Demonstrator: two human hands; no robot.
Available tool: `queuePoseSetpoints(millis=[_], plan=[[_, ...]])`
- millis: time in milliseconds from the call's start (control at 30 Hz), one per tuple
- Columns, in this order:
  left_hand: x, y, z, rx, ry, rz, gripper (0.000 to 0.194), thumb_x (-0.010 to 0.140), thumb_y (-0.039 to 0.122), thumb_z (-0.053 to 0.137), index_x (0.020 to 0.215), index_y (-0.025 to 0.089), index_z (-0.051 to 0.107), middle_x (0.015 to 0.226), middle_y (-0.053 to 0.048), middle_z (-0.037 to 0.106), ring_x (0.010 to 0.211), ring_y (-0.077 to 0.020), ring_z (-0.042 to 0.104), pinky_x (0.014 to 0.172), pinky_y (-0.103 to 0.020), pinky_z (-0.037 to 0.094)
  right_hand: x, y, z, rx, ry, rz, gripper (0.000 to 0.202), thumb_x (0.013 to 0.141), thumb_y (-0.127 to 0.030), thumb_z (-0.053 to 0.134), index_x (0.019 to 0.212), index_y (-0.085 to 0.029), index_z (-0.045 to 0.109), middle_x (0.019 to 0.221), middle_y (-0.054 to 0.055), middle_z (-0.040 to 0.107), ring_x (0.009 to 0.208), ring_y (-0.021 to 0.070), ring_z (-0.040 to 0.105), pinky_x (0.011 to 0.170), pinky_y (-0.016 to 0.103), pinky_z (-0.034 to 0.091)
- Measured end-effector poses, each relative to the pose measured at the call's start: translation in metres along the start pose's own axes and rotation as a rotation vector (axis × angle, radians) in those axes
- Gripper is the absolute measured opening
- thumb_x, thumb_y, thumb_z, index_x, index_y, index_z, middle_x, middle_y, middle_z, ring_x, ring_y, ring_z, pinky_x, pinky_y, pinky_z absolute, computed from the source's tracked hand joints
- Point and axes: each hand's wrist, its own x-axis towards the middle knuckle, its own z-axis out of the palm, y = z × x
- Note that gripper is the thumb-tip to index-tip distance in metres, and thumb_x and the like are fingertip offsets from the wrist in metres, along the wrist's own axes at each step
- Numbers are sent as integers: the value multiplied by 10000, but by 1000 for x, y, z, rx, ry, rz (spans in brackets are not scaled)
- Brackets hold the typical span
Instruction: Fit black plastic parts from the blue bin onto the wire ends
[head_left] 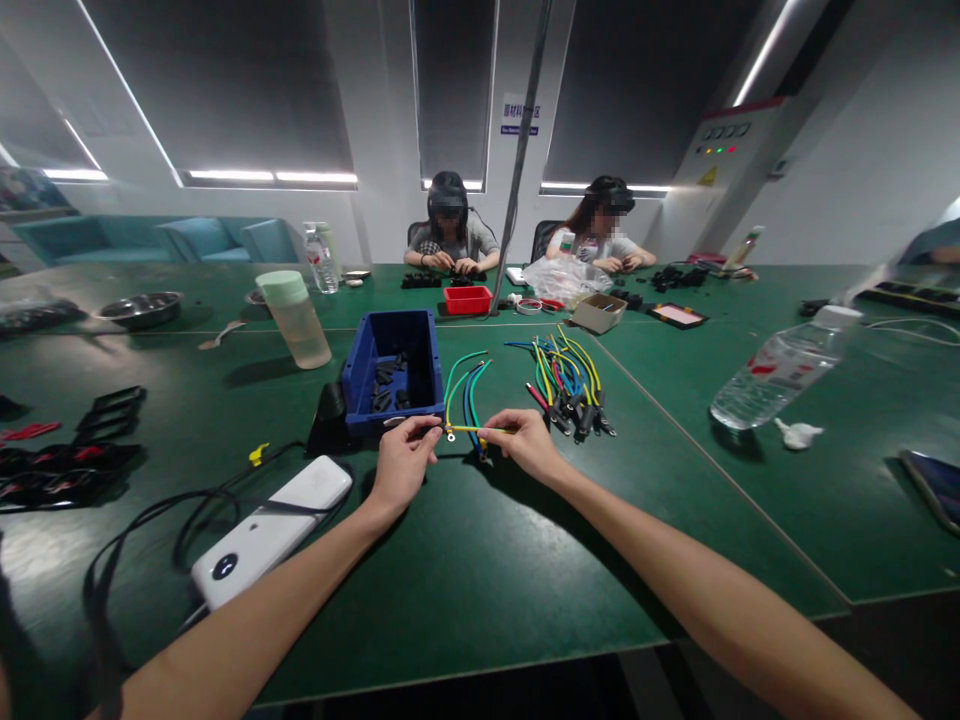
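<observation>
A yellow wire (466, 429) stretches level between my two hands above the green table. My left hand (407, 455) pinches its left end, near a small dark piece at the fingertips. The wire's right part is pinched by my right hand (527, 440). Just behind the hands lie a few green and blue wires (470, 395) with ring ends. A blue bin (355, 385) holding small black sleeves stands behind my left hand. Beyond my right hand is a pile of coloured wires (570, 375), several with black sleeves and ring ends.
A white power bank (274, 530) with black cables lies at the left. Bottles stand at left (294, 318) and right (784, 368). Farther back are a red tray (467, 300), a small box (598, 312) and a metal pole (517, 165). Two people sit across the table.
</observation>
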Motion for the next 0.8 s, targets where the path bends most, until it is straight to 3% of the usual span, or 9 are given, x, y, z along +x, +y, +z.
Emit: queuePoseSetpoints(millis=[800], plan=[[-6,-1,2,103,-100,81,295,778,393,629,950,158,677,593,13,592,495,-112,543,449,-198,395,-4,-3,2,-83,-46,-5,275,678,-406,729,696,-132,716,545,20,607,437,89,455,408,198,342]])
